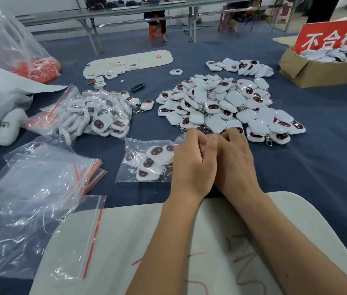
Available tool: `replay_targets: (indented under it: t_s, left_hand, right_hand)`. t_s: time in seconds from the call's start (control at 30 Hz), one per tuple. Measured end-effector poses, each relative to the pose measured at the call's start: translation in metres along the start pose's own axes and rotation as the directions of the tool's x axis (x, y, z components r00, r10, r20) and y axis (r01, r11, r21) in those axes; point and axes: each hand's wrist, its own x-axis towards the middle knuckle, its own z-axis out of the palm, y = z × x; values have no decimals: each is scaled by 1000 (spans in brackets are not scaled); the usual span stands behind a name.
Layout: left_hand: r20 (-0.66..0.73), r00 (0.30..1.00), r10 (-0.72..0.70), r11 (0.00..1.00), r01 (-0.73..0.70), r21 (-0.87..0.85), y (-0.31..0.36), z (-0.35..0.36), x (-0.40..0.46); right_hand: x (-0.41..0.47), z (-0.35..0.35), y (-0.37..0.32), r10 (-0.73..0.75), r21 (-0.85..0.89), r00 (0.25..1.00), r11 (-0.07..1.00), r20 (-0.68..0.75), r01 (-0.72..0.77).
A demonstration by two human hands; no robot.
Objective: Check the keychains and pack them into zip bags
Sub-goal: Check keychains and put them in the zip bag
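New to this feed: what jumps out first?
The big heap of loose white keychains mid-table, just beyond the two hands. The left hand and right hand meet at the mouth of a part-filled zip bag. A cardboard box with a red sign sits far right.

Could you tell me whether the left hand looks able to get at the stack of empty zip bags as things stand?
Probably yes. The left hand is at the filled bag, and the empty bags lie to its left on the cloth with nothing standing between, though its grip on that bag would have to let go first.
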Motion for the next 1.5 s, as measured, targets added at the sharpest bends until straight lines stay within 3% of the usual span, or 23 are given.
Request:
replay_targets:
  t_s: [0.1, 0.2, 0.27, 0.3, 0.37, 0.4, 0.47, 0.67, 0.9, 1.3, 1.5]
  left_hand:
    - [86, 994, -74, 997, 72, 24, -4, 0, 1]
    - [22, 994, -111, 993, 110, 42, -6, -2, 4]
    - [-33, 978, -204, 977, 202, -66, -7, -4, 7]
    - [-39, 964, -265, 955, 256, -148, -6, -6, 9]
    - [5, 942, -336, 907, 325, -269, -5, -11, 13]
    - [35, 940, -338, 901, 334, -276, -6, -13, 14]
    - [64, 947, -315, 911, 320, -261, -7, -15, 15]
    - [20, 937, -349, 867, 331, -372, -6, -21, 15]
    - [15, 943, -333, 903, 324, -281, -9, -26, 17]
    - [17, 962, -274, 920, 267, -289, -10, -27, 16]
    - [93, 974, -205, 936, 223, -272, -6, -27, 13]
  right_hand:
    - [1, 4, 5, 29, 33, 999, 999, 27, -30]
    - [2, 5, 6, 52, 178, 996, 983, -67, -39]
    - [4, 3, 14, 167, 349, 978, 930, -125, -114]
    - [6, 1, 18, 247, 505, 964, 847, -97, -166]
    - [7, -4, 20, 330, 816, 941, 521, 78, -250]
    - [7, -5, 19, 318, 892, 934, 360, 161, -276]
    - [8, -2, 19, 263, 912, 927, 240, 268, -332]
    - [9, 2, 21, 169, 834, 936, 424, 310, -353]
    - [6, 2, 20, 88, 834, 954, 467, 288, -295]
    - [5, 2, 18, 60, 839, 966, 485, 250, -247]
    - [5, 1, 14, 91, 845, 978, 493, 186, -207]
